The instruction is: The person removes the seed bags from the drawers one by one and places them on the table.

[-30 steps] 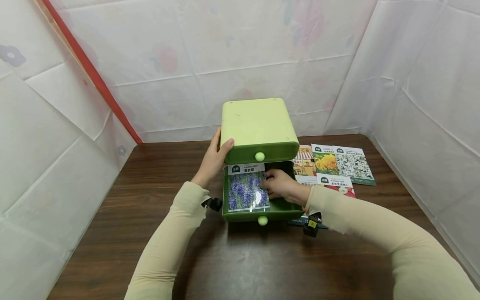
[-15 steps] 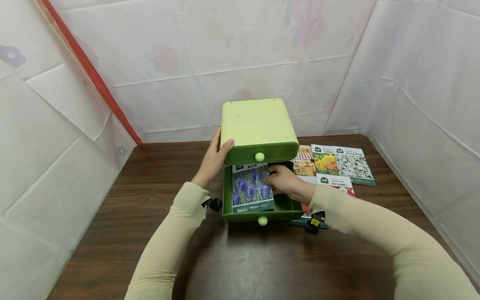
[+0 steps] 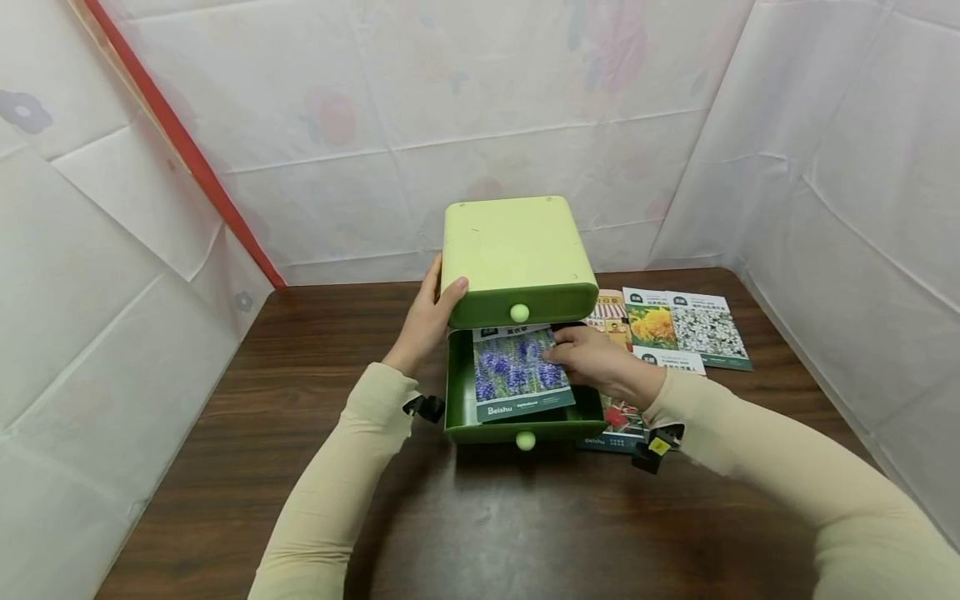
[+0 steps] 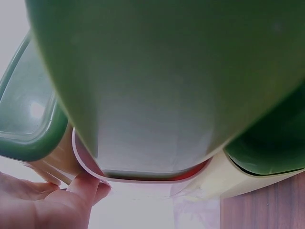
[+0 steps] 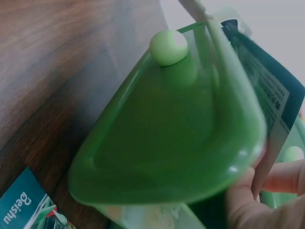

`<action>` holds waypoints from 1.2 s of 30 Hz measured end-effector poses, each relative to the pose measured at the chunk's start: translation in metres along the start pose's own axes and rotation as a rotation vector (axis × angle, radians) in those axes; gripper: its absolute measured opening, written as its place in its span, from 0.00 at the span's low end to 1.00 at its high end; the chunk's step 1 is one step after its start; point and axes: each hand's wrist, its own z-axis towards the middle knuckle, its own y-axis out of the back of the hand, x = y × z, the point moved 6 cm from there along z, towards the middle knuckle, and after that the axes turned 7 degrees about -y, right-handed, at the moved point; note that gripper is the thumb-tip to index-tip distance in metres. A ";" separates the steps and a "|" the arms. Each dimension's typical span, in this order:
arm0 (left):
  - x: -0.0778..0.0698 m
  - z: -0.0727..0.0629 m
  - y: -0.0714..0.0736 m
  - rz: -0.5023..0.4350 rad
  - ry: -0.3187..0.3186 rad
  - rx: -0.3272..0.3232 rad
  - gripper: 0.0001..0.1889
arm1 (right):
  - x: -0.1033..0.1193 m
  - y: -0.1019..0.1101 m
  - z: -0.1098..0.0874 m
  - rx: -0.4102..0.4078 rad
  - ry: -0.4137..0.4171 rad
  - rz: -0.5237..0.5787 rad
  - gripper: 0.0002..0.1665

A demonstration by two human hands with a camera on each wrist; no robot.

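Observation:
A pale green drawer cabinet (image 3: 513, 242) stands at the table's back, its upper drawer closed. Its dark green lower drawer (image 3: 562, 432) is pulled out. My left hand (image 3: 426, 323) holds the cabinet's left side, thumb at the front top corner and fingers along the wall. With thumb and fingers, my right hand (image 3: 600, 360) pinches the right edge of a lavender seed packet (image 3: 517, 371), which is tilted over the open drawer. In the right wrist view the packet's printed back (image 5: 267, 93) shows beside the drawer front (image 5: 176, 129). The packet's top edge is partly hidden beneath the upper drawer.
Right of the cabinet, several seed packets lie overlapping: a yellow-flower packet (image 3: 651, 321), a white-flower packet (image 3: 707, 329) and a red-flower packet (image 3: 618, 421) among them. The right forearm covers part of them. White sheeting (image 3: 375, 167) surrounds the brown wooden table (image 3: 480, 525).
My right hand has lifted the lavender packet and drawn it rightward, and its dark lower strip has come into view. The left hand and the cabinet have not moved.

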 end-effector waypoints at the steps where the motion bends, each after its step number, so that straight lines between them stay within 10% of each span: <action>1: 0.000 0.000 0.000 0.001 0.002 -0.001 0.42 | 0.000 0.002 -0.003 0.005 -0.005 -0.001 0.37; 28: -0.001 0.002 0.000 -0.013 0.011 0.004 0.42 | 0.005 0.038 -0.087 0.024 0.065 -0.084 0.38; 36: -0.001 0.002 0.000 -0.005 0.012 0.018 0.40 | 0.001 0.080 -0.099 -0.123 0.190 -0.022 0.13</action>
